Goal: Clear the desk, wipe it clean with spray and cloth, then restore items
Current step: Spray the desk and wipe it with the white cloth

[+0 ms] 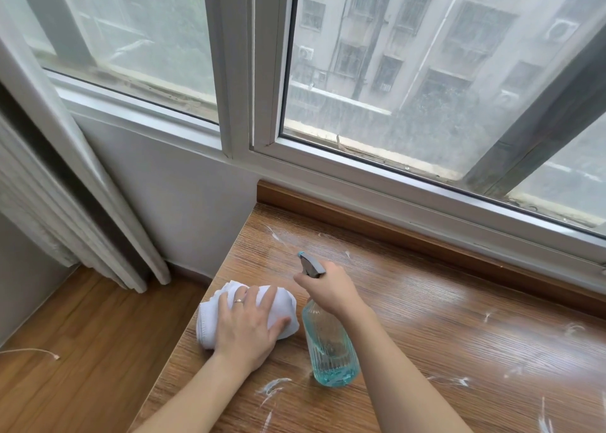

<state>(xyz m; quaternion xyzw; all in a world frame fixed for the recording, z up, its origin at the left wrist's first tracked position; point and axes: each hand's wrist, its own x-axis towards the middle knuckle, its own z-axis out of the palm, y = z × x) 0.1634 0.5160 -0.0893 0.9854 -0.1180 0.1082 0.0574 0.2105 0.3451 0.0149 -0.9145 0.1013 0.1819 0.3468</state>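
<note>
A wooden desk (426, 301) with white streaks and smears fills the lower right. My left hand (249, 326) lies flat on a bunched white cloth (210, 318) near the desk's left edge, fingers spread over it. My right hand (331, 290) grips the neck of a clear spray bottle (329, 347) holding blue liquid. The bottle's grey trigger head (311, 265) points left and away from me, and its base is at the desk surface.
A white-framed window (360, 157) runs along the desk's back edge above a wooden lip (393, 226). A pale curtain (65, 203) hangs at the left. The wooden floor (82, 350) lies below, with a thin cord (39, 352) on it.
</note>
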